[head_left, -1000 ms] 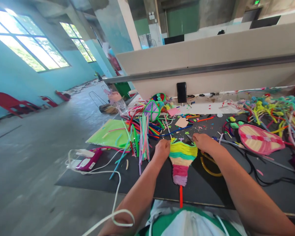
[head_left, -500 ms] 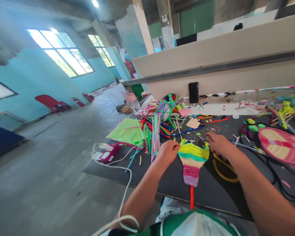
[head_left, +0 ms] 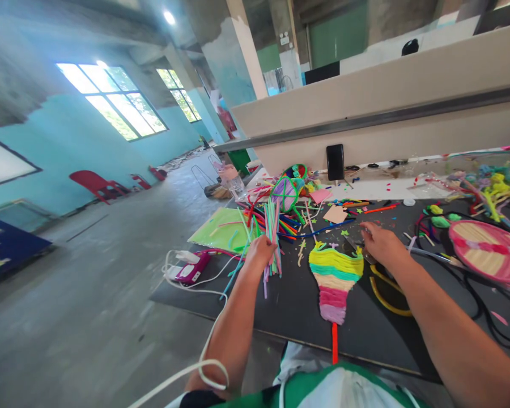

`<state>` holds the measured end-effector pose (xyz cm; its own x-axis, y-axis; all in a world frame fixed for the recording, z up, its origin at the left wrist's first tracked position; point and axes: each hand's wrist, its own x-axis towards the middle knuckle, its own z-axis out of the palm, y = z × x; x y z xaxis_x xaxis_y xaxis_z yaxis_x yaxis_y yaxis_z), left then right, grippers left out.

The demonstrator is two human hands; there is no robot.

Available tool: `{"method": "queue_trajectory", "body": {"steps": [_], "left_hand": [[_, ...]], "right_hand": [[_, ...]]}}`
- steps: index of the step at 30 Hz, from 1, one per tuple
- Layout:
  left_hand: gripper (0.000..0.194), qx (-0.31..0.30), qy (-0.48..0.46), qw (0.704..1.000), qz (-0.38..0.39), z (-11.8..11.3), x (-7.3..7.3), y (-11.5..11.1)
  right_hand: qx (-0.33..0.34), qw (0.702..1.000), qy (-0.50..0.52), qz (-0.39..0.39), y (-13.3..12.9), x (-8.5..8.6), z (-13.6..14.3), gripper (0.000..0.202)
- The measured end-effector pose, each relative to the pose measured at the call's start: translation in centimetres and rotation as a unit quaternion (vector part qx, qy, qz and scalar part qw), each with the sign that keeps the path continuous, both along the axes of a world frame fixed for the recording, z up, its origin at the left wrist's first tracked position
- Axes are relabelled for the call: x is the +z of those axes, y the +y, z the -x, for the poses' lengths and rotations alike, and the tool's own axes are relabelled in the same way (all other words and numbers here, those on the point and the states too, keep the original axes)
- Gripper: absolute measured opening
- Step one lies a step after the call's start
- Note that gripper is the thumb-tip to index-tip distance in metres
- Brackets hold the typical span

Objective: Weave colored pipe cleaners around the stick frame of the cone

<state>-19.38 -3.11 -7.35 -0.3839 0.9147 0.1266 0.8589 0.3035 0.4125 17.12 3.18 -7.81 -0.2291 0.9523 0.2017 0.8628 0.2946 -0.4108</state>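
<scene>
My left hand is at a bundle of pastel pipe cleaners, its fingertips drawn together against the bundle's left side. Whether a stem is pinched in them cannot be made out. My right hand hovers by the upper right corner of a flat, fan-shaped pipe-cleaner piece banded yellow, teal, cream, magenta and lilac. Its fingers are curled together, and what they hold, if anything, is hidden. An orange stem sticks out of the piece's narrow end. Beneath my right wrist lie scissors with yellow handles.
A purple power strip with a white cable lies left, near a green packet. A phone stands against the partition. At right are a pink-and-cream oval piece, black cords and heaped pipe cleaners.
My left hand has left the banded piece's upper left corner and moved left to the pastel bundle. My right hand has stayed nearly in place. The view has shifted slightly.
</scene>
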Motion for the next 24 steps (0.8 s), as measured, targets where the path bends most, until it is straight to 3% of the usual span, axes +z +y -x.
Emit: {"method": "queue_trajectory", "body": {"steps": [9, 15, 24], "left_hand": [[0.020, 0.017, -0.145, 0.989, -0.014, 1.8, -0.8, -0.4], [0.023, 0.013, -0.241, 0.970, -0.033, 1.5, -0.9, -0.3], [0.027, -0.018, -0.269, 0.963, -0.005, 0.9, -0.3, -0.6]], "right_hand": [[-0.019, 1.000, 0.012, -0.010, -0.6, 0.5, 0.3, 0.040], [-0.020, 1.000, 0.011, -0.010, -0.5, 0.3, 0.2, 0.039], [-0.006, 1.000, 0.007, -0.011, -0.4, 0.3, 0.2, 0.038]]}}
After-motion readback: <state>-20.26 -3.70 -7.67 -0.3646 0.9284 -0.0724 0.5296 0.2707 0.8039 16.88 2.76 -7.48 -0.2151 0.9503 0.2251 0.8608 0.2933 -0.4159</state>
